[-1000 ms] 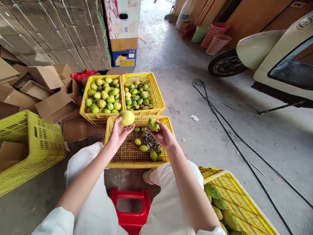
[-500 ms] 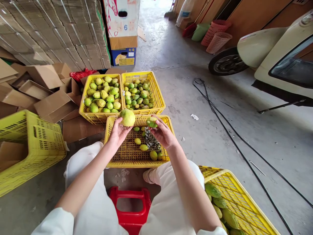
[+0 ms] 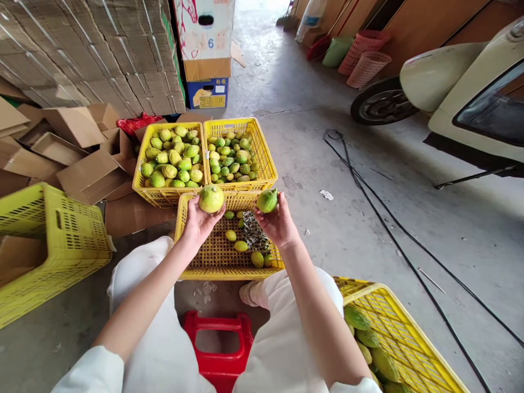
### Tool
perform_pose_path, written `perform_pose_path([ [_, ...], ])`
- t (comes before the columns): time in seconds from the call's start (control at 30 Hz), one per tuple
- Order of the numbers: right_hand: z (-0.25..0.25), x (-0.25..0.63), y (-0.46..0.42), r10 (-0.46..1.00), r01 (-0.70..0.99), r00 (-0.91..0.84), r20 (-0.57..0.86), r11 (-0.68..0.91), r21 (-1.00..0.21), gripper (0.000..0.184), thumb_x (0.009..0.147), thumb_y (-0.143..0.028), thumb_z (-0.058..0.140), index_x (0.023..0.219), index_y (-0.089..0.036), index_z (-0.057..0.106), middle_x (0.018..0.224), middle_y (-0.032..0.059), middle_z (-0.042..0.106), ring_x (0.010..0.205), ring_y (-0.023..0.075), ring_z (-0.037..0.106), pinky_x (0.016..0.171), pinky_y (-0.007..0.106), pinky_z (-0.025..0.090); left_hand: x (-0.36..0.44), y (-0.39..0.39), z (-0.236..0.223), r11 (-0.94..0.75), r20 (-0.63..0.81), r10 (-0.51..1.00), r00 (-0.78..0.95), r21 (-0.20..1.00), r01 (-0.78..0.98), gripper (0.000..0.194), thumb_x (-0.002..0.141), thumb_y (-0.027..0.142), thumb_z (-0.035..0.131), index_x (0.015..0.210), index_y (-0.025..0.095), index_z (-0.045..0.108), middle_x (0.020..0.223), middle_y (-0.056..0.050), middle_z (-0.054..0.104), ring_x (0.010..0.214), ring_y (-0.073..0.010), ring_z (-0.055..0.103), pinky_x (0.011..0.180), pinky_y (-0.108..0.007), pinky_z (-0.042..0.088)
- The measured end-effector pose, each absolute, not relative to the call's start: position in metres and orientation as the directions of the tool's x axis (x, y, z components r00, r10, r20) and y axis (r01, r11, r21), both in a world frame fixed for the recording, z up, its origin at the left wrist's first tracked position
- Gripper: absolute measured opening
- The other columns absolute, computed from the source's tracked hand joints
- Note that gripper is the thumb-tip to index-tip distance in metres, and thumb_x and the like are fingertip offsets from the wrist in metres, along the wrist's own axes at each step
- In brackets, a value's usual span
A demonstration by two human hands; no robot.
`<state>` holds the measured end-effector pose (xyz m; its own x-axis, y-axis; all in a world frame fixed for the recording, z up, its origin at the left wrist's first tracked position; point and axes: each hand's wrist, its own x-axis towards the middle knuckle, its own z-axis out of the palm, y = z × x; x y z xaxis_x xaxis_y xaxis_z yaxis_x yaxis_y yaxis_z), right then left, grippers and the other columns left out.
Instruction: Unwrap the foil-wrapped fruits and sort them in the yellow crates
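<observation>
My left hand [image 3: 196, 221] is closed under a large yellow-green fruit [image 3: 211, 198], held up over the near yellow crate [image 3: 192, 267]. My right hand [image 3: 278, 221] grips a smaller green fruit [image 3: 267, 200] at the fingertips, above the same crate's far right corner. That crate holds a few small fruits [image 3: 240, 246] and a dark mesh bag [image 3: 254, 236]. Behind it stand two yellow crates: the left one [image 3: 141, 188] is full of bigger fruit, the right one [image 3: 266, 164] holds smaller fruit.
I sit on a red stool [image 3: 216, 344]. A yellow crate [image 3: 409, 333] with long green fruit is at lower right, another yellow crate [image 3: 49, 240] at left. Cardboard boxes [image 3: 73, 142] pile up at left. A scooter [image 3: 442, 93] and black cables [image 3: 368, 196] lie to the right.
My right hand has turned and raised its green fruit a little, up and to the right. The left hand has kept the large fruit almost in place, turning it slightly.
</observation>
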<state>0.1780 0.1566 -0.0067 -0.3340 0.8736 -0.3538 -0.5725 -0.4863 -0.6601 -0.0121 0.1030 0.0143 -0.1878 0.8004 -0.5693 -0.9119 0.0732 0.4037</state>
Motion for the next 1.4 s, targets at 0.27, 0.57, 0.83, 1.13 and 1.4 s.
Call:
perform_pose_path([
  [0.27, -0.014, 0.18, 0.156, 0.848, -0.522, -0.373, -0.375, -0.527, -0.671, 0.031, 0.084, -0.052, 0.077, 0.099, -0.026, 0.071, 0.09, 0.0006, 0.078, 0.077, 0.0162, 0.074, 0.057, 0.022, 0.06, -0.013, 0.107, 0.009, 0.051, -0.568, 0.788, -0.237, 0.445, -0.894, 0.026, 0.087, 0.03, 0.066, 0.113, 0.023, 0.064, 0.107, -0.005, 0.072, 0.099, -0.0189, 0.069, 0.086, -0.029, 0.06],
  [0.57, -0.02, 0.184, 0.159, 0.846, -0.607, -0.361, -0.392, -0.532, -0.59, 0.031, 0.073, -0.044, 0.087, 0.092, -0.027, 0.07, 0.096, 0.0015, 0.079, 0.108, 0.0259, 0.076, 0.081, 0.034, 0.069, -0.013, 0.103, 0.012, 0.097, -0.565, 0.807, -0.172, 0.414, -0.905, 0.027, 0.094, 0.039, 0.059, 0.113, 0.021, 0.065, 0.111, -0.01, 0.071, 0.107, -0.0222, 0.069, 0.086, -0.029, 0.061],
  [0.83, -0.019, 0.18, 0.159, 0.848, -0.598, -0.354, -0.396, -0.53, -0.601, 0.039, 0.082, -0.05, 0.081, 0.111, -0.028, 0.068, 0.1, 0.0027, 0.08, 0.096, 0.0227, 0.079, 0.074, 0.031, 0.068, -0.013, 0.105, 0.012, 0.037, -0.551, 0.801, -0.232, 0.433, -0.901, 0.018, 0.095, 0.029, 0.057, 0.11, 0.02, 0.064, 0.111, -0.009, 0.074, 0.119, -0.0249, 0.069, 0.099, -0.036, 0.059],
  [1.13, -0.018, 0.184, 0.16, 0.825, -0.58, -0.402, -0.399, -0.566, -0.586, 0.029, 0.089, -0.047, 0.073, 0.109, -0.026, 0.065, 0.088, 0.0006, 0.077, 0.073, 0.0157, 0.075, 0.055, 0.02, 0.062, -0.011, 0.1, 0.016, 0.063, -0.55, 0.805, -0.224, 0.453, -0.889, 0.028, 0.089, 0.025, 0.071, 0.116, 0.023, 0.068, 0.126, -0.008, 0.073, 0.13, -0.0262, 0.064, 0.107, -0.037, 0.055],
  [1.4, -0.018, 0.185, 0.156, 0.838, -0.555, -0.428, -0.339, -0.54, -0.633, 0.03, 0.083, -0.051, 0.079, 0.1, -0.028, 0.07, 0.092, -0.0036, 0.079, 0.074, 0.0125, 0.076, 0.06, 0.019, 0.062, -0.013, 0.104, 0.014, 0.016, -0.579, 0.76, -0.296, 0.472, -0.882, 0.02, 0.094, 0.024, 0.066, 0.114, 0.025, 0.068, 0.117, -0.004, 0.075, 0.127, -0.019, 0.065, 0.108, -0.031, 0.053],
])
